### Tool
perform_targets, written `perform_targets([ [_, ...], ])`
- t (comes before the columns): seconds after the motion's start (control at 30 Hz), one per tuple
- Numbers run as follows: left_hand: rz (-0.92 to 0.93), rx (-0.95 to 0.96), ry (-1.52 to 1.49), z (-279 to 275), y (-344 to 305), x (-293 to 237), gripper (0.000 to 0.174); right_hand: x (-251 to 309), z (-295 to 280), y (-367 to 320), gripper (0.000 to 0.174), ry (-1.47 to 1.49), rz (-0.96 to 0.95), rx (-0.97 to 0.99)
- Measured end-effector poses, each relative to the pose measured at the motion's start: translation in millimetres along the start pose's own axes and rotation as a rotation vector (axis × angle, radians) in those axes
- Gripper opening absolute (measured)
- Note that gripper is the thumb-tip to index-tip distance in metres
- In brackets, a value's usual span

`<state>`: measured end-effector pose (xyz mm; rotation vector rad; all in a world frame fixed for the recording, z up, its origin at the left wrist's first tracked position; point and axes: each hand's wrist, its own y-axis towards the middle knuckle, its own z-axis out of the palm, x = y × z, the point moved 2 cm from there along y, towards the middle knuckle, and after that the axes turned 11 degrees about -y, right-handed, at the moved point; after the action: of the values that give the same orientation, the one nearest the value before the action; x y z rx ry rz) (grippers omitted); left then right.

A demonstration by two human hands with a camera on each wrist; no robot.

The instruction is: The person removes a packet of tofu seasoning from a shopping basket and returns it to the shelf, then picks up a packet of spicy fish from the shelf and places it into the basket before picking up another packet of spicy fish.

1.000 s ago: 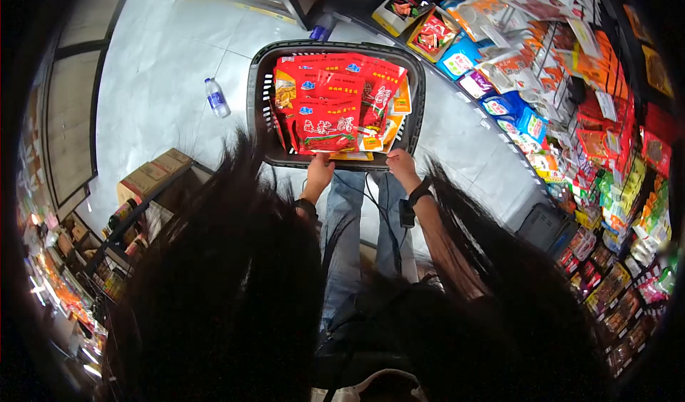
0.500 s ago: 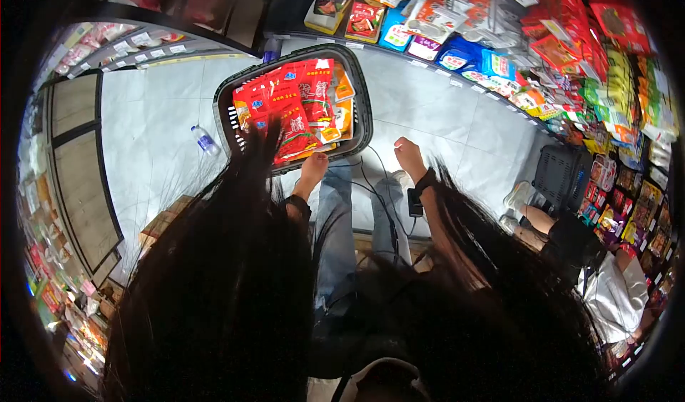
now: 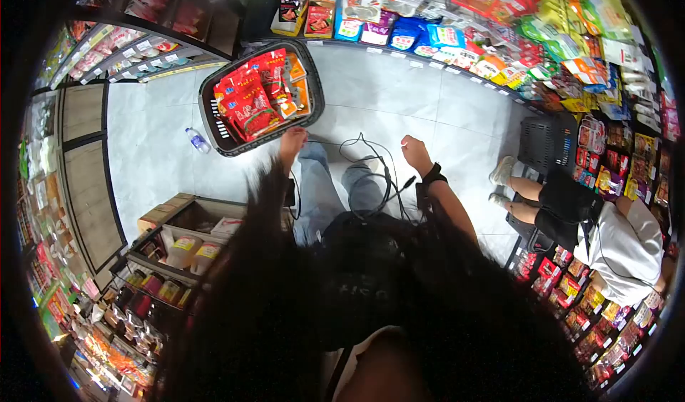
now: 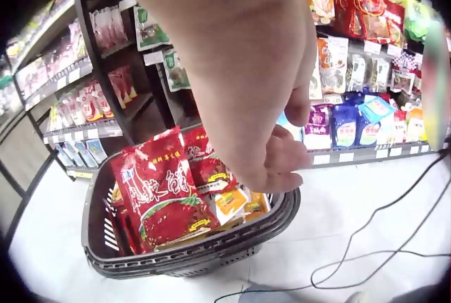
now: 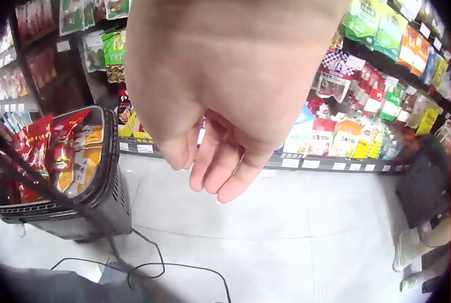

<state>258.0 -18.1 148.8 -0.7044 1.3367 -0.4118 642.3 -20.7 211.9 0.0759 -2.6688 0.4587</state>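
Observation:
A dark basket [image 3: 317,102] full of red packets [image 3: 246,98] and orange ones stands at upper left in the head view. My left hand [image 3: 292,143] is by its near right edge, fingers loosely bent; in the left wrist view the hand [image 4: 261,134] overlaps the basket [image 4: 271,225] corner, and contact cannot be told. Away to the right, my right hand [image 3: 417,155] hangs over the floor. Its fingers are loosely curled with nothing in them in the right wrist view, where the hand [image 5: 218,127] is right of the basket [image 5: 106,197].
Shelves of bagged goods [image 3: 446,36] run along the far side and right. A bottle [image 3: 198,141] lies on the floor left of the basket. Cables [image 3: 389,177] hang near the legs. At right are a person [image 3: 617,245] and another dark basket [image 3: 544,143].
The head view has turned rightward, so basket and bottle appear further left. My right hand has left the basket's edge and is apart from it. The person at right has come into view.

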Motion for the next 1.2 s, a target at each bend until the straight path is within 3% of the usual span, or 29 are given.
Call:
perform_targets([
  [0.1, -0.026, 0.003, -0.027, 26, -36, -44, 0.017, -34, -34, -33, 0.01, -0.053, -0.003, -0.017],
  [0.27, 0.029, 0.018, -0.027, 38, -42, -80, 0.021, -90, -83, -76, 0.008, -0.045, -0.04, -0.083],
  [0.37, 0.061, 0.011, -0.119, 57, -49, -108, 0.022, -112, -98, -83, 0.009, -0.059, 0.143, -0.042],
  [0.47, 0.079, 0.068, -0.096, 73, -49, -130, 0.021, -123, -102, -75, 0.009, -0.087, 0.148, -0.051],
  [0.6, 0.138, 0.056, 0.036, 89, -40, -170, 0.02, -129, -120, -38, 0.01, -0.093, 0.068, -0.058],
  [0.77, 0.252, 0.056, 0.046, 119, 2, -237, 0.021, -116, -194, 46, 0.009, -0.109, -0.028, -0.172],
  [0.93, 0.235, 0.189, -0.015, 169, 52, -296, 0.021, -93, -260, 123, 0.01, -0.006, -0.003, -0.255],
  [1.03, 0.255, 0.336, 0.024, 209, 68, -327, 0.019, -92, -275, 158, 0.012, 0.081, -0.155, -0.364],
  [1.07, 0.25, 0.352, 0.015, 226, 63, -336, 0.021, -81, -292, 160, 0.014, 0.099, -0.006, -0.253],
  [1.2, 0.284, 0.336, 0.19, 286, 42, -365, 0.023, -86, -330, 187, 0.017, 0.258, 0.0, -0.264],
])
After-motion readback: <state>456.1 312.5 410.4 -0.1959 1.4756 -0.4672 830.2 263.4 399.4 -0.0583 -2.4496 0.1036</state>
